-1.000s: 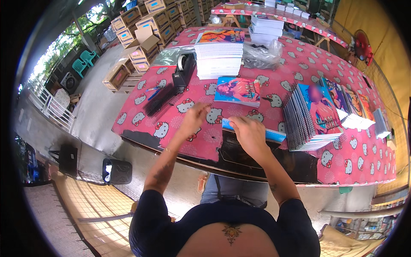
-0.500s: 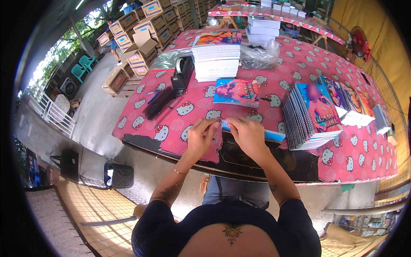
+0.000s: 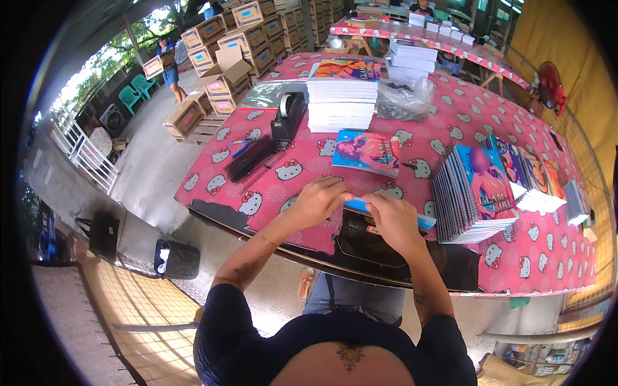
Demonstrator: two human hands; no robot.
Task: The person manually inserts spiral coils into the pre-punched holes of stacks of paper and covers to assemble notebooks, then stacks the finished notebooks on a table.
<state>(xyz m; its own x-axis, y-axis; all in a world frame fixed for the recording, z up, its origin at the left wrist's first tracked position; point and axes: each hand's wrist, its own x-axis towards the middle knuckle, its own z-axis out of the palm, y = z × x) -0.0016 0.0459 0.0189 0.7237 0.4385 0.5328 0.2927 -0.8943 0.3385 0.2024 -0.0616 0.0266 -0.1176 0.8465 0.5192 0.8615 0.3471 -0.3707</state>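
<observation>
A notebook with a blue cover edge [image 3: 425, 222] stands nearly edge-on at the near side of the table. My right hand [image 3: 394, 217] grips its upper edge, fingers curled over it. My left hand [image 3: 318, 204] is closed in a pinch at the notebook's left end; whatever lies between its fingertips is too small to make out. Just beyond my hands lies a thin pile of notebooks with a pink and blue cover [image 3: 367, 152]. Left of it are a bundle of black binding wires [image 3: 250, 161] and a black tape dispenser [image 3: 288, 117].
A tall stack of notebooks [image 3: 341, 103] and a clear plastic bag [image 3: 405, 100] are farther back. Spiral-bound notebooks [image 3: 476, 193] are piled on the right. Cartons [image 3: 241, 48] rise at the back left, where a person [image 3: 168, 64] carries a box. A red fan [image 3: 552, 87] stands at right.
My left hand has turned, its wrist swinging out left, while still pinching by the notebook's end. The view has shifted slightly. A person with a box now shows fully at the back left.
</observation>
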